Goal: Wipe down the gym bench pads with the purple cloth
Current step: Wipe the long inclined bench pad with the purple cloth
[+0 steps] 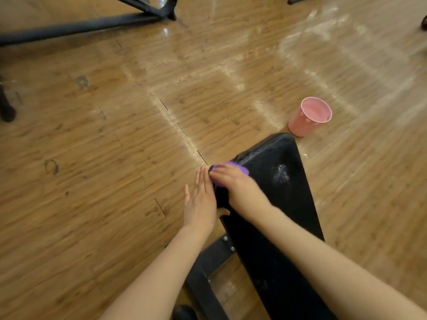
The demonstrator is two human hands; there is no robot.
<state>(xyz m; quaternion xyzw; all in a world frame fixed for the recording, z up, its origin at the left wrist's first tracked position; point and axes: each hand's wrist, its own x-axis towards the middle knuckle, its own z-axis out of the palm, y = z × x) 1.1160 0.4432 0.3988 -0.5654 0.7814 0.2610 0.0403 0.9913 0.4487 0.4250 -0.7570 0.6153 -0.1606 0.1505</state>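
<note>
Two bare forearms enter from the bottom of the frame, one at lower centre, one at lower right, with no sleeves visible. The left hand [200, 205] and right hand [233, 181] wear no gloves, rings, watches or bracelets. The fingers [203, 179] are slender, with short, unpainted nails.

We are counting two hands [199, 204] [233, 181], one cloth [231, 168], one bench pad [277, 192], one pink cup [308, 117], and one bench frame [208, 262].

pink cup [309, 116] beyond bench pad [286, 204], bare floor [115, 158] left
</note>
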